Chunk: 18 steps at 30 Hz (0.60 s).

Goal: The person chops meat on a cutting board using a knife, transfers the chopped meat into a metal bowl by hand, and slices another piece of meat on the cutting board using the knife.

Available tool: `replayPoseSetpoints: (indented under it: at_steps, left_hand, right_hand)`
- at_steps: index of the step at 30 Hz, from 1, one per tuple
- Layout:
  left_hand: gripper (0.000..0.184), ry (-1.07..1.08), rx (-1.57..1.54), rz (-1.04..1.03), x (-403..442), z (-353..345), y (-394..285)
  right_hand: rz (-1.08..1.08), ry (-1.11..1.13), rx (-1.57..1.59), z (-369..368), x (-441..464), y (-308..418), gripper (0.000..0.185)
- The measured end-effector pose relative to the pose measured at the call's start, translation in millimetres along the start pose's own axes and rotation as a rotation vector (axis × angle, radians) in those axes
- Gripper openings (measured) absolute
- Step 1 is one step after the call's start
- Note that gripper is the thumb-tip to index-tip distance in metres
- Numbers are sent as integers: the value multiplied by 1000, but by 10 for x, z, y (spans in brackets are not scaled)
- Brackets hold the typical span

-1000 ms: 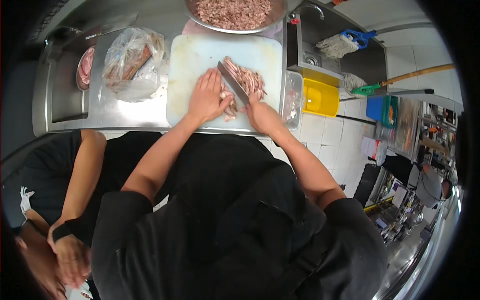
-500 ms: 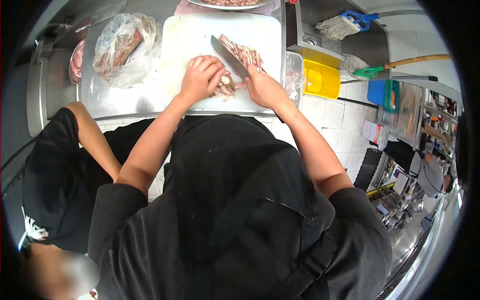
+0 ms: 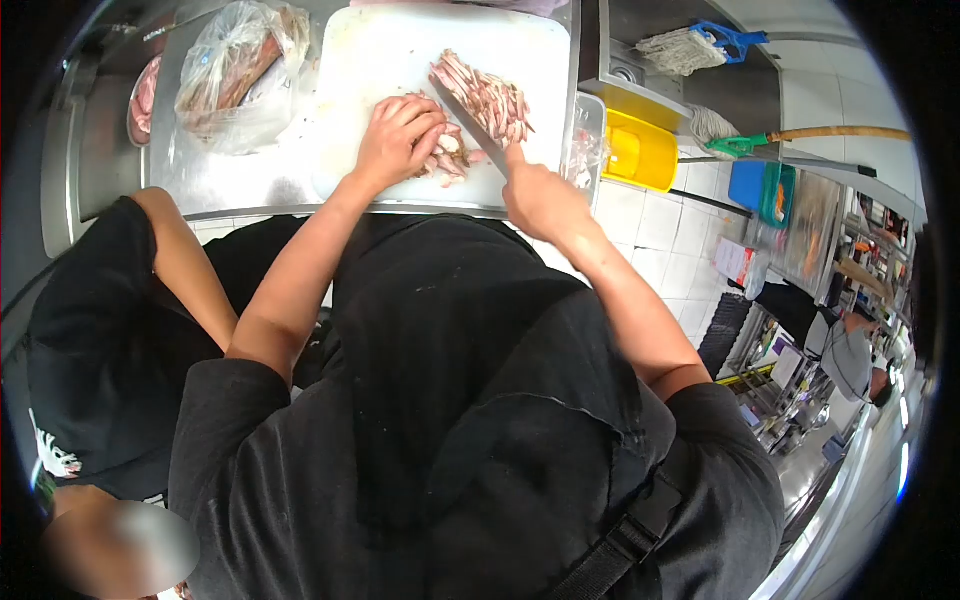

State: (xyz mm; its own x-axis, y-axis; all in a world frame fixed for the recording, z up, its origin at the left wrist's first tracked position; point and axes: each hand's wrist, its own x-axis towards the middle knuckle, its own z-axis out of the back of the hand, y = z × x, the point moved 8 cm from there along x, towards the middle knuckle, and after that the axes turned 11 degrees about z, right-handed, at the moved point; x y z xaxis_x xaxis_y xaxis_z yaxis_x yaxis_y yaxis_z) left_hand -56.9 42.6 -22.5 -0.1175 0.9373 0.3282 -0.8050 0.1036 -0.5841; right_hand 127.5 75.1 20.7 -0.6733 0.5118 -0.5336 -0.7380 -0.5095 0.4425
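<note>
A white cutting board (image 3: 365, 50) lies on the steel counter in front of me. My left hand (image 3: 400, 138), its fingers curled and pressed down, holds a piece of meat (image 3: 450, 160) against the board; part of the meat is hidden under the fingers. My right hand (image 3: 547, 202) is wrapped round the handle of a kitchen knife (image 3: 472, 122), whose blade slants away to the left, just right of my left fingers. Beyond the blade sits a loose heap of sliced meat strips (image 3: 490, 95).
Left of the board stands a clear plastic bag (image 3: 240, 80) with dark meat inside. A clear container (image 3: 585, 145) and a yellow bin (image 3: 640, 150) are on the right, near mops (image 3: 680, 50). Close on my left is another person in black (image 3: 90, 340).
The knife and my right hand have come slightly toward me across the board. The strips beyond the blade now lie more spread out. My left hand stays on the meat. The view has shifted a little.
</note>
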Motion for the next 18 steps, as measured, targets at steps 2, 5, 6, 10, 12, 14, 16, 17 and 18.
replayPoseSetpoints:
  at_steps: [2,5,6,10,12,14,16,17,18]
  left_hand:
    - [15,-12,-5,-3,3,-36,50]
    - [16,-6,1,-14,34,-38,46]
    - [16,20,7,-17,-2,-39,31]
    - [16,30,11,-28,6,-43,31]
    - [16,10,6,-6,15,-47,26]
    - [15,15,7,-1,51,-59,41]
    - [15,-2,-2,-32,6,-2,10]
    - [15,-6,4,-45,19,25,-22]
    - [14,-68,52,-46,16,86,-80]
  right_hand:
    - [-16,-42,6,-152,93,-84,29]
    - [54,-127,82,-202,441,-145,25]
    - [47,-128,96,-186,394,-119,25]
    - [62,-86,153,-109,219,25,24]
    - [5,-139,96,-339,286,-12,26]
    - [30,-170,104,-277,447,-70,26]
    - [97,-217,167,-234,518,-83,22]
    - [116,-218,175,-195,458,-114,22]
    - [126,-235,165,-82,385,-79,22]
